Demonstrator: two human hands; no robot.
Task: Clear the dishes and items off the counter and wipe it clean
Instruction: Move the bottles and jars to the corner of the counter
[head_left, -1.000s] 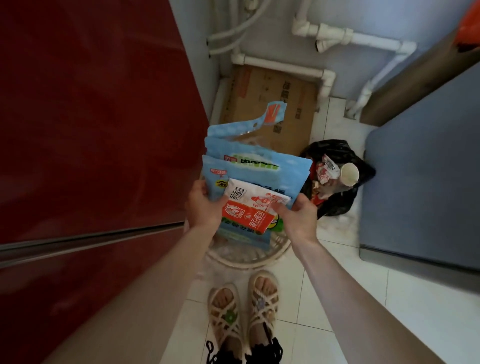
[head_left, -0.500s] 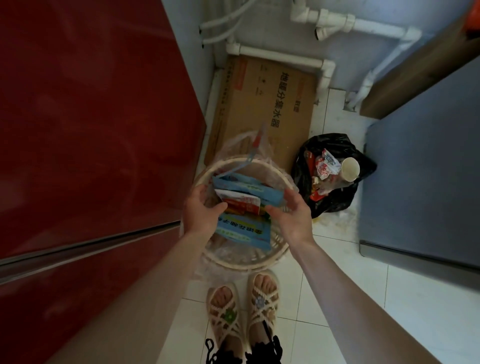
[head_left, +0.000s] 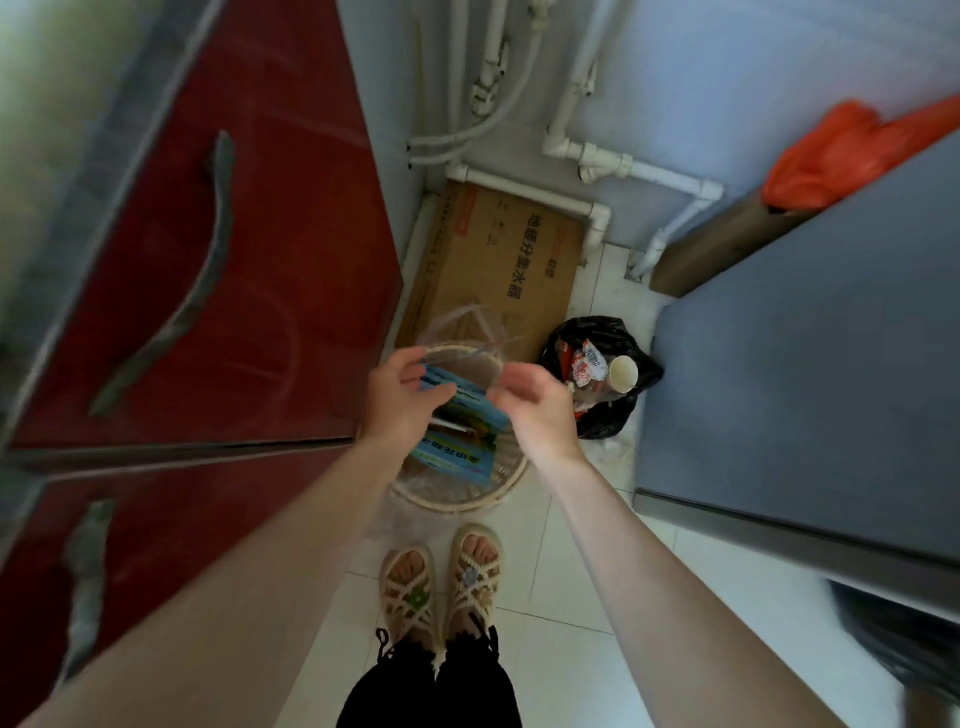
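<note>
Several blue food packets (head_left: 460, 447) lie inside a round cream waste basket (head_left: 470, 501) lined with a clear bag, on the floor in front of my feet. My left hand (head_left: 402, 400) and my right hand (head_left: 535, 408) hover just above the basket, fingers relaxed and apart, holding nothing. The hands hide part of the packets and the basket's far rim.
Red cabinet doors (head_left: 218, 312) with curved handles fill the left. A cardboard box (head_left: 493, 265) leans against the wall under white pipes (head_left: 613, 163). A black rubbish bag (head_left: 602, 379) with a paper cup sits right of the basket. A grey appliance (head_left: 810, 364) stands at right.
Both hands lowered the packets into the basket, let them go and have lifted clear. The camera has tilted up and back, showing more cabinet and wall.
</note>
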